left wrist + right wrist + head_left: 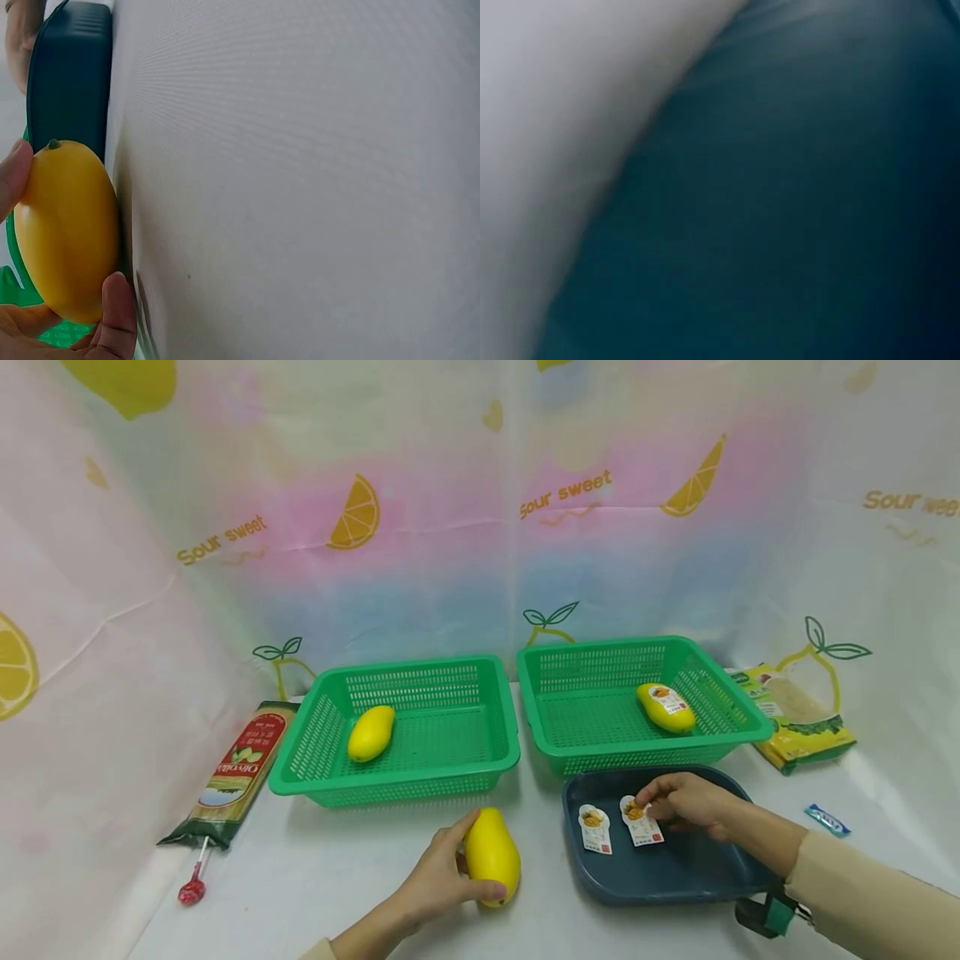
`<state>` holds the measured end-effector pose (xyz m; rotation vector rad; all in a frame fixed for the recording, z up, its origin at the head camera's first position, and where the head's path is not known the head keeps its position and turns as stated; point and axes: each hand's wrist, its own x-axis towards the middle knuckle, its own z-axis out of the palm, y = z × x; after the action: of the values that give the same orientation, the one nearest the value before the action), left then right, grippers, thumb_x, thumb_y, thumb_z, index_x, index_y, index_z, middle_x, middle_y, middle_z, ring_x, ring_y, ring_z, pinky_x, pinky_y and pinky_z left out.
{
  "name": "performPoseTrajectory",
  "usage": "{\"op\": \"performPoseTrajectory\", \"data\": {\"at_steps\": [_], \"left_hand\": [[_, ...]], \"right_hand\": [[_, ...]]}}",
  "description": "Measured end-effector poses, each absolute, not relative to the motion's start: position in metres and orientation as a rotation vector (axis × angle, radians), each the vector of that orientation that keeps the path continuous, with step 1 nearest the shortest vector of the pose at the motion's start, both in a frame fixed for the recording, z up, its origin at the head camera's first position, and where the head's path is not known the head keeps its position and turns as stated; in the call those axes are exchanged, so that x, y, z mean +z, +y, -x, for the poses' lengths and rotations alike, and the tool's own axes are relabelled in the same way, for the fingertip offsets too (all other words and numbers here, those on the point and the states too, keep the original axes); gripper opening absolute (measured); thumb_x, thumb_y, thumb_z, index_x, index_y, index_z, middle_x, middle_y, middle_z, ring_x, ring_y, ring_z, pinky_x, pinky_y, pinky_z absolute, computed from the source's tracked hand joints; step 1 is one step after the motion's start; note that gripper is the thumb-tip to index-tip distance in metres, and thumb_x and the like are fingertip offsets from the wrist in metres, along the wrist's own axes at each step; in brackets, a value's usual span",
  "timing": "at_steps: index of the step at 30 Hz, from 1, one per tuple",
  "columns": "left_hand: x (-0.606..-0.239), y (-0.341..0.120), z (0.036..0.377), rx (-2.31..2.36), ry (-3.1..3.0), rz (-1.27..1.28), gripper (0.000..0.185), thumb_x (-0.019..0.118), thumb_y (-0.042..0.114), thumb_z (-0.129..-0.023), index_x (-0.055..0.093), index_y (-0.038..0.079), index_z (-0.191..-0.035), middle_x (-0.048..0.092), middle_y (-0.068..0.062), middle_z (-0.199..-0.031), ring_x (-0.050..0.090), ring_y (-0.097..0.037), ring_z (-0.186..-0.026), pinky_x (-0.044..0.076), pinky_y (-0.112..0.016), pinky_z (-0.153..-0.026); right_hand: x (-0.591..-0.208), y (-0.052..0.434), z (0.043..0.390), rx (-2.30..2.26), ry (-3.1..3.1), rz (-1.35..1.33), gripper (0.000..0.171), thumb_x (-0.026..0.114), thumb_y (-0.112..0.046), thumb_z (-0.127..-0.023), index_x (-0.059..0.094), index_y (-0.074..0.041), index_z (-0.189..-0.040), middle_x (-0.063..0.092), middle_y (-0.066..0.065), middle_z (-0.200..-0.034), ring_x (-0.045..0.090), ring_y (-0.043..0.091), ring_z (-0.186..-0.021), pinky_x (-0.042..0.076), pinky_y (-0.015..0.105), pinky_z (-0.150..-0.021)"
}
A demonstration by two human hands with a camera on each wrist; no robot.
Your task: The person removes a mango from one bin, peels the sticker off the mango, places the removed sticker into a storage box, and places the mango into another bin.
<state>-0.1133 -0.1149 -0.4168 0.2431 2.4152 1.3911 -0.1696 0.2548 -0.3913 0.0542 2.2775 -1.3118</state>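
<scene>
Now left hand [438,881] wrapped round smooth, firm, slippery-looking mango [492,857] at mid-belly, right hand [686,800] pinching flimsy sticker [642,821] by its top edge.

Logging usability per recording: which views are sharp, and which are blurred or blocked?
Head view: evenly lit, sharp, wide-angle bowing at the edges. Left wrist view: the mango is in focus, though bare table fills most of it. Right wrist view: fully blurred, only the dark blue tray and pale table.
</scene>
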Motion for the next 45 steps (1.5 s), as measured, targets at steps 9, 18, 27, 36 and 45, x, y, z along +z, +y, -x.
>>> {"op": "performPoseTrajectory", "data": {"at_steps": [9, 18, 27, 36, 45], "left_hand": [[-0.416, -0.115, 0.113, 1.393, 2.413, -0.245, 0.109, 0.090, 0.029, -0.068, 0.027, 0.009, -0.155, 0.043, -0.022, -0.132, 0.048, -0.023, -0.092, 0.042, -0.028, -0.073], [-0.416, -0.115, 0.113, 1.403, 2.405, -0.235, 0.109, 0.090, 0.029, -0.069, 0.026, 0.008, -0.155, 0.042, -0.023, -0.134, 0.049, -0.022, -0.093, 0.042, -0.029, -0.073], [-0.418, -0.114, 0.112, 1.399, 2.411, -0.233, 0.109, 0.090, 0.030, -0.069, 0.027, 0.008, -0.155, 0.042, -0.023, -0.134, 0.048, -0.023, -0.094, 0.042, -0.029, -0.074], [-0.417, -0.114, 0.112, 1.404, 2.410, -0.233, 0.110, 0.090, 0.031, -0.069, 0.027, 0.008, -0.155, 0.042, -0.023, -0.134, 0.048, -0.023, -0.093, 0.042, -0.027, -0.072], [-0.420, -0.113, 0.113, 1.430, 2.382, -0.253, 0.110, 0.089, 0.029, -0.070, 0.024, 0.008, -0.157, 0.045, -0.021, -0.131, 0.051, -0.022, -0.093, 0.044, -0.026, -0.072]], "right_hand": [[-0.397, 0.258, 0.172, -1.263, 2.251, 0.033, 0.021, 0.055, -0.001, -0.092, 0.061, 0.004, -0.112, 0.063, 0.012, -0.114, 0.054, 0.021, -0.096, 0.047, 0.037, -0.082], [-0.397, 0.254, 0.168, -1.168, 2.314, 0.111, 0.026, 0.057, 0.001, -0.090, 0.061, 0.006, -0.114, 0.064, 0.016, -0.115, 0.054, 0.021, -0.095, 0.047, 0.035, -0.079], [-0.397, 0.250, 0.165, -1.104, 2.401, 0.087, 0.028, 0.057, 0.000, -0.091, 0.064, 0.005, -0.118, 0.064, 0.017, -0.117, 0.054, 0.022, -0.093, 0.048, 0.036, -0.074], [-0.395, 0.246, 0.166, -1.034, 2.473, 0.032, 0.025, 0.061, -0.005, -0.092, 0.068, 0.002, -0.116, 0.065, 0.021, -0.120, 0.056, 0.024, -0.094, 0.049, 0.038, -0.073], [-0.394, 0.243, 0.161, -1.073, 2.423, 0.022, 0.032, 0.060, -0.007, -0.093, 0.064, 0.004, -0.123, 0.065, 0.014, -0.112, 0.051, 0.021, -0.083, 0.040, 0.032, -0.066]]}}
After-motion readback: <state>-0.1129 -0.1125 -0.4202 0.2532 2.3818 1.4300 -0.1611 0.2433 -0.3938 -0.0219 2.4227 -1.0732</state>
